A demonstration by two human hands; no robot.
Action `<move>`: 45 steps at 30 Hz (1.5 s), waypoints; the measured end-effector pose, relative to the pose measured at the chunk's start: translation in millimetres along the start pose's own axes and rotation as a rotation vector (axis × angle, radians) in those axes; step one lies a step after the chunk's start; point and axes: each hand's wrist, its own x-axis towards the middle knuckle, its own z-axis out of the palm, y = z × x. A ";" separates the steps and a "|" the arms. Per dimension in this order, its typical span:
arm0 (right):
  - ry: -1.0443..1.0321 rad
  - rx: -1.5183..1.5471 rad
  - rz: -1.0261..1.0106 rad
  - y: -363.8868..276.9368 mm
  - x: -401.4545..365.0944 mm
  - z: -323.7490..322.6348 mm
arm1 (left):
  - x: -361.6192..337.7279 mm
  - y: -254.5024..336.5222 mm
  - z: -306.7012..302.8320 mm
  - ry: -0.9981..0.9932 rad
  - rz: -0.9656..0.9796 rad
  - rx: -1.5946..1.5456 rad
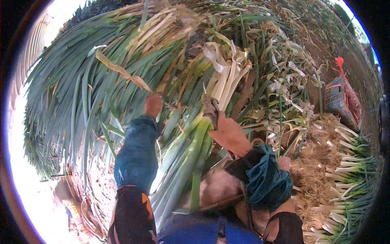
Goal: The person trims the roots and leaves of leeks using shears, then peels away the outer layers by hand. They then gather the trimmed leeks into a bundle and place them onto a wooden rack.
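A bundle of leeks (199, 134) lies slanting across my lap, its white stems (229, 83) pointing up and away and its green leaves towards me. My right hand (231, 136) is closed at the middle of the bundle, around a dark curved metal tool (211, 109) whose exact kind I cannot make out. My left hand (153, 105) is to the left, blurred and seen from the back, its fingers folded out of sight. A yellowed leek leaf (124, 72) rises up and left from that hand, its lower end meeting it.
A large heap of leeks (65, 93) fills the left and far side. Stripped leaves (288, 69) lie piled behind the bundle. On the right, trimmed leeks (345, 183) lie in a row beside root scraps (310, 162), and a basket with red netting (343, 99) stands further off.
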 end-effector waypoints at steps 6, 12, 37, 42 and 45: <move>-0.011 0.012 0.026 -7.8 -2.9 -4.0 | 23.2 15.4 8.5 -0.095 -0.007 -0.392; -0.086 0.030 -0.046 -24.2 -11.6 7.3 | 29.4 27.7 -36.0 -0.465 -0.086 -0.504; -0.113 0.043 0.035 -12.7 -25.0 -9.2 | -5.0 125.4 -57.9 -0.449 0.008 -1.082; -0.065 0.045 -0.038 -13.3 -26.6 -11.3 | -20.5 111.6 -54.0 -0.467 -0.150 -1.101; -0.080 0.043 -0.041 -6.5 -22.3 6.3 | -64.3 110.7 -85.5 -0.553 -0.275 -1.083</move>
